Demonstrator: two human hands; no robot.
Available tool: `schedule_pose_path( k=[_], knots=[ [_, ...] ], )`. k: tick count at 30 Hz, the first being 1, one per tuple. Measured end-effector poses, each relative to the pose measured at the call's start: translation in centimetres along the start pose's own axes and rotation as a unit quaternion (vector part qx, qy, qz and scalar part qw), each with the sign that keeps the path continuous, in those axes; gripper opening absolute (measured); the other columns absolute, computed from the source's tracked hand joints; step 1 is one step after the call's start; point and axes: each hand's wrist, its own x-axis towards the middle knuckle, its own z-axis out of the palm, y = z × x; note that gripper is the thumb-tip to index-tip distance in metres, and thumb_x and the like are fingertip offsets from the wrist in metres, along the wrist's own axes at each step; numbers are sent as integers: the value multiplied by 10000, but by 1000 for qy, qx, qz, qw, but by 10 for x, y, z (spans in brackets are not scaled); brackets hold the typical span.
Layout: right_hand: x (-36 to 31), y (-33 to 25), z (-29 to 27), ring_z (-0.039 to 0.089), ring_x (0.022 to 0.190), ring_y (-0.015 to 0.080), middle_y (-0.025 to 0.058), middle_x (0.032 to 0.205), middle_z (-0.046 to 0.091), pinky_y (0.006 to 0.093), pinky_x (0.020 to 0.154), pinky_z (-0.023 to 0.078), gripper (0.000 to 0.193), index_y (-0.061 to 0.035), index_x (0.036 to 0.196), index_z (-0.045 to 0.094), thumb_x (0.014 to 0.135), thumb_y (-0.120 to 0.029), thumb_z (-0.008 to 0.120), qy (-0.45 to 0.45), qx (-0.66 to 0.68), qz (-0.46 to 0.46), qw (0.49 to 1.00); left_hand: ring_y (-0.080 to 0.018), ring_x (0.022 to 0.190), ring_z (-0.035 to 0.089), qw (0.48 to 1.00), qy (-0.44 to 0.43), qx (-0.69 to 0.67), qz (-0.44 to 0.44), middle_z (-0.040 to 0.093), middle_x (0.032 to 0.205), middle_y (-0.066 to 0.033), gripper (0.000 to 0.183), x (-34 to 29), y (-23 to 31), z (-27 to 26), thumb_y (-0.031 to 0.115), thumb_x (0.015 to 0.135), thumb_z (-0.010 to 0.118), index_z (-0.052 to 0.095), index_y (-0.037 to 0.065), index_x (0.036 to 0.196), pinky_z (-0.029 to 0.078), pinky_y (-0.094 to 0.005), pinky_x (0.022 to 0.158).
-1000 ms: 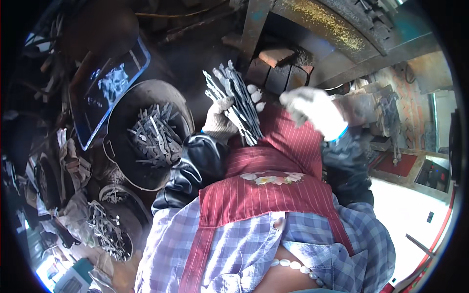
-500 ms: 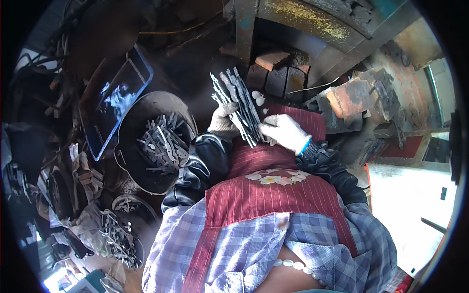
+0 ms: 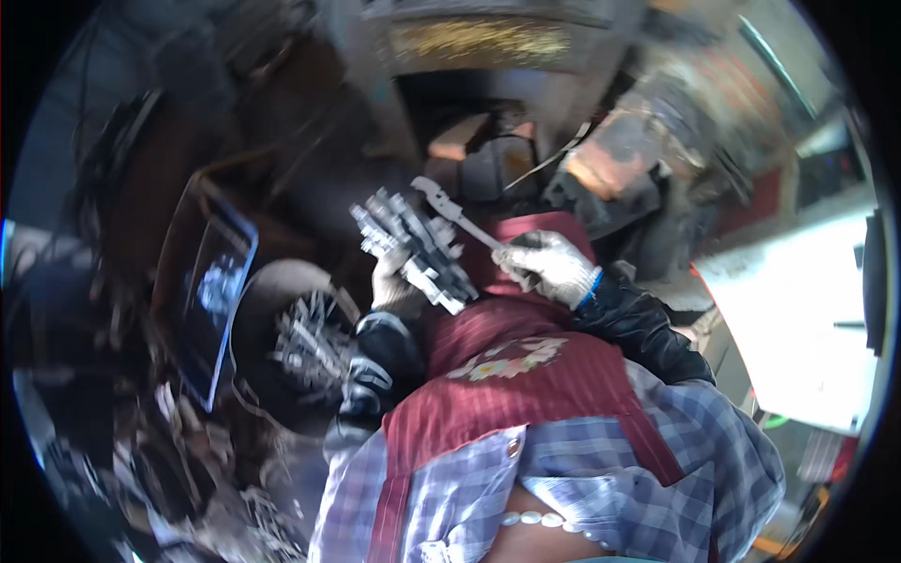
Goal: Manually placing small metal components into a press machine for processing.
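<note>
In the head view, my gloved left hand (image 3: 398, 283) is closed round a bundle of grey metal strips (image 3: 413, 246), which slants up and left over my lap. My gloved right hand (image 3: 549, 268) pinches one flat metal strip (image 3: 462, 221) by its lower end. That strip points up and left, its wider far end notched, just right of the bundle and apart from it. Left of my left arm, a round bucket (image 3: 286, 274) holds many loose metal strips (image 3: 314, 342). Motion blurs the bundle.
A blue-edged tray (image 3: 218, 281) stands tilted beyond the bucket. Bricks (image 3: 497, 164) lie under a metal frame (image 3: 479, 38) ahead of me. More blocks (image 3: 615, 155) are stacked at the right, with a white panel (image 3: 793, 319) nearer. Cluttered scrap (image 3: 178, 460) fills the lower left.
My right hand has drawn a single strip away from the bundle. The bundle in my left hand sits lower and more left, and the whole view has shifted.
</note>
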Motion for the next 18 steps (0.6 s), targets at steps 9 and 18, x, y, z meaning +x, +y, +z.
schedule_pose_path(
  k=[9,18],
  knots=[
    [-81,-1,-121,569,626,96,5,782,625,230,525,448,253,2,1028,650,891,-202,711,358,89,-215,904,-351,1080,614,998,63,20,12,604,1190,-186,662,0,0,-3,177,715,723,495,33,1320,502,-564,955],
    [-60,-6,-199,575,658,85,-7,814,650,224,553,448,187,-55,1007,678,899,-206,706,465,172,-252,831,-329,1054,613,994,58,92,8,613,1140,-173,668,-1,-3,14,231,712,743,497,-36,1273,490,-502,978]
  ],
)
